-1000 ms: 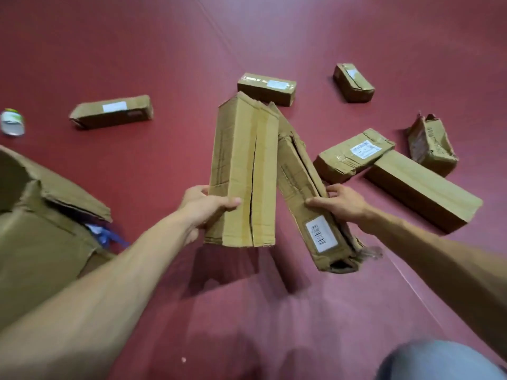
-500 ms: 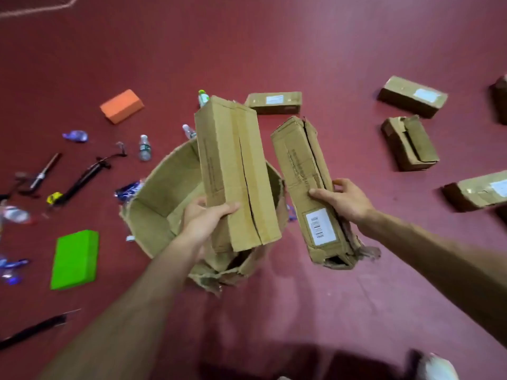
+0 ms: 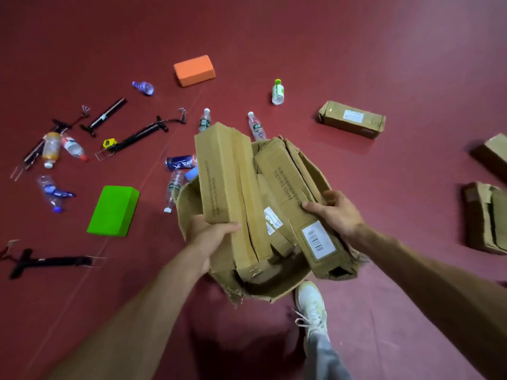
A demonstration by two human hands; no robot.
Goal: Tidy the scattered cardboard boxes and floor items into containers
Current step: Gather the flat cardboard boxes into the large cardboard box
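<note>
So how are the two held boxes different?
The split box, in the left hand, shows no label and has a long crack. The labelled box, in the right hand, has a barcode sticker and a torn near end. Both are long brown cardboard, above the big carton.

A: Camera position?
B: One wide-angle head camera, above the scene, facing forward and steeply down at the floor (image 3: 356,37).
A: Range?
B: Near: left hand (image 3: 211,238) and right hand (image 3: 338,213) sit mid-frame.
</note>
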